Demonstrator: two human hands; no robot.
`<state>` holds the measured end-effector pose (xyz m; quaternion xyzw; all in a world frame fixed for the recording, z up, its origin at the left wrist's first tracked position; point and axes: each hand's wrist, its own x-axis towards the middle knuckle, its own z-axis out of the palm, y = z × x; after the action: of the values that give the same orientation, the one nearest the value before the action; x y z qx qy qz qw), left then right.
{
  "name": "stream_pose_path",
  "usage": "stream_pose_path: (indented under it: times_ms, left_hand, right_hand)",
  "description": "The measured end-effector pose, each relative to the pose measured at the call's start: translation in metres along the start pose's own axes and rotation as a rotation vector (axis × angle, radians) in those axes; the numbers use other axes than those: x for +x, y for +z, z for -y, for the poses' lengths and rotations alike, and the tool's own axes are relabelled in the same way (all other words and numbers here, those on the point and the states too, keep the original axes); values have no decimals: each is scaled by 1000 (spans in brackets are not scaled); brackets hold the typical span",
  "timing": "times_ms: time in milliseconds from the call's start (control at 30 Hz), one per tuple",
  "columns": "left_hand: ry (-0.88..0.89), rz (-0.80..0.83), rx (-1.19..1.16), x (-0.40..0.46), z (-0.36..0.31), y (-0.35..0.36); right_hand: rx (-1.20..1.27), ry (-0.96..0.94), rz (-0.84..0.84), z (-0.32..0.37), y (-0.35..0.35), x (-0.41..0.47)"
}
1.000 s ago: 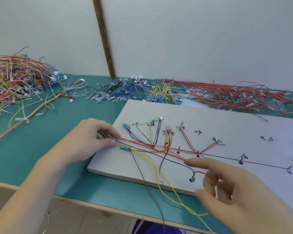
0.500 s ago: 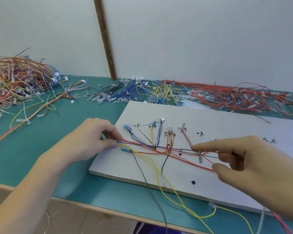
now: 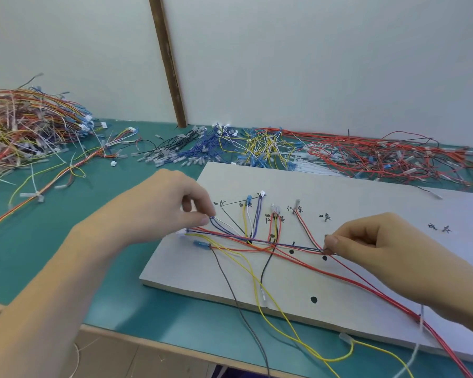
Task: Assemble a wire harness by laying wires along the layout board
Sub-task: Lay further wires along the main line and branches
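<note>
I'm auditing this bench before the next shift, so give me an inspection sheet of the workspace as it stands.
Surface: green table, wooden front edge.
Job's things: grey layout board with marks and dots; wires laid on it.
Clutter: mixed wire heap far left; loose harness beside it.
Grippers: left hand pinches wire ends at the board's left; right hand pinches wires mid-board.
Cables: yellow wires and a grey one hang over the front edge; sorted wire piles behind the board.
Surroundings: white wall, wooden strip.
</note>
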<state>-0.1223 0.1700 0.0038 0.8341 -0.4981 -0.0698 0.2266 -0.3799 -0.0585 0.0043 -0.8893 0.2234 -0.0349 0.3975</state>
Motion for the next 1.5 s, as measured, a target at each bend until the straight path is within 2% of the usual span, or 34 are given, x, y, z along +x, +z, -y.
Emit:
stream_pose_path:
  times_ms: [167, 267, 467, 667, 967, 1200, 1500]
  left_hand:
    - [132, 241, -158, 35, -27, 25]
    - [155, 295, -147, 49, -26, 36]
    - [166, 277, -333, 48, -8, 49]
    - [160, 211, -384, 43, -4, 55]
    - [179, 160, -423, 38, -4, 61]
    - [193, 147, -422, 37, -7, 61]
    - [205, 125, -423, 36, -9, 61]
  right_hand:
    - [17, 40, -5, -11, 3, 11]
    - [13, 99, -6, -13, 4, 21]
    - [36, 159, 19, -9, -6, 34]
    - [41, 135, 142, 2, -24, 46]
    - [49, 174, 149, -5, -20, 58]
    - [-90, 163, 87, 7, -23, 77]
    - [-399, 98, -7, 52, -17, 140]
